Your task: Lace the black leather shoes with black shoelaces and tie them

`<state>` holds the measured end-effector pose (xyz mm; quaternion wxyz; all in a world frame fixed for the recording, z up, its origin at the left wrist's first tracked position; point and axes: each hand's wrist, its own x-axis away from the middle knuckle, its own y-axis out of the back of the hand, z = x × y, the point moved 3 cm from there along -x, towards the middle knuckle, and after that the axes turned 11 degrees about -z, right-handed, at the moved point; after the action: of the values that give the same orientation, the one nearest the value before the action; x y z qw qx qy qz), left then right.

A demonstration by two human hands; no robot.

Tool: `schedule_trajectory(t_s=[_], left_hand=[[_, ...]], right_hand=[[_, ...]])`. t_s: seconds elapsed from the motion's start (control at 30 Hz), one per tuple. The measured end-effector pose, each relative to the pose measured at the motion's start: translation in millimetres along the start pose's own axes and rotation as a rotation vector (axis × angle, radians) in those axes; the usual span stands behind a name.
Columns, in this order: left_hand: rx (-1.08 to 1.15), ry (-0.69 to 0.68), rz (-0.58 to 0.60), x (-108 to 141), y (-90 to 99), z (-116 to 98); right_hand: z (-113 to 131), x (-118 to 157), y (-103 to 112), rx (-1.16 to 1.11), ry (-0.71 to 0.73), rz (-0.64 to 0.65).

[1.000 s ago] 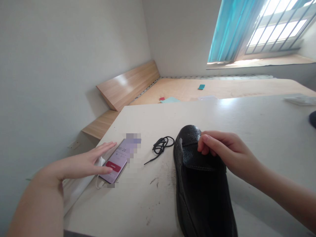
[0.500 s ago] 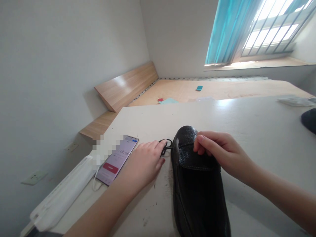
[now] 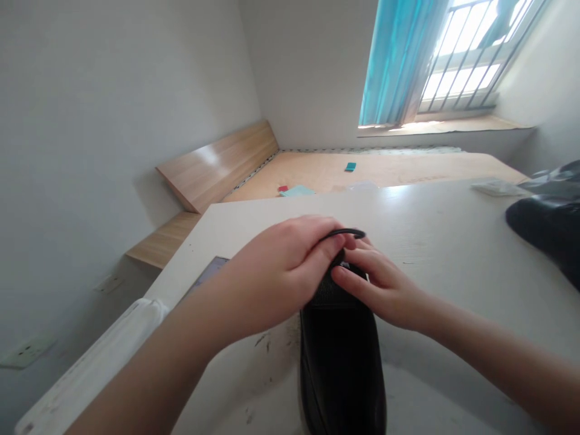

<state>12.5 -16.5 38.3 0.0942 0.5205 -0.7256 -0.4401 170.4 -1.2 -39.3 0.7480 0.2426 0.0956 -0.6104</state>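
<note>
A black leather shoe point(image 3: 344, 362) stands on the white table, its toe pointing away from me and its opening towards me. My left hand point(image 3: 299, 260) is over the front of the shoe, closed on a black shoelace point(image 3: 347, 231) that loops out above the fingers. From the right, my right hand point(image 3: 385, 278) grips the shoe's upper, its thumb lying over the tongue and its fingertips close to those of the left hand. Both hands hide the toe and most of the lacing.
Partly behind my left arm lies a phone point(image 3: 211, 272), with a white power strip point(image 3: 99, 362) at the table's left edge. A second black shoe point(image 3: 544, 226) and a clear plastic packet point(image 3: 496, 188) are on the right. Beyond the table is a wooden bed board point(image 3: 408, 166).
My left hand has moved right and up from beside the shoe to over its front, bringing the shoelace along. My right hand has shifted against the upper. The view has turned slightly right.
</note>
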Motion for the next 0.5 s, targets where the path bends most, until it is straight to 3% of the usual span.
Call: schedule_trajectory(t_s=[0.1,0.2,0.4,0.5], left_hand=[[-0.008,-0.158,0.087,-18,-7.8,-25],[0.157,-0.152,0.116,-30,-7.5,-25],[0.2,-0.078,-0.193,-44,20.6,13],[0.454,0.039,-0.241,-44,39.6,24]], right_hand=[[-4,1,-1,-0.128,-0.108,-0.019],[-6,-3,2,-0.281,-0.229,-0.067],[-8,-19,19,-0.534,-0.41,-0.133],[-10,-26,25,-0.622,-0.497,-0.168]])
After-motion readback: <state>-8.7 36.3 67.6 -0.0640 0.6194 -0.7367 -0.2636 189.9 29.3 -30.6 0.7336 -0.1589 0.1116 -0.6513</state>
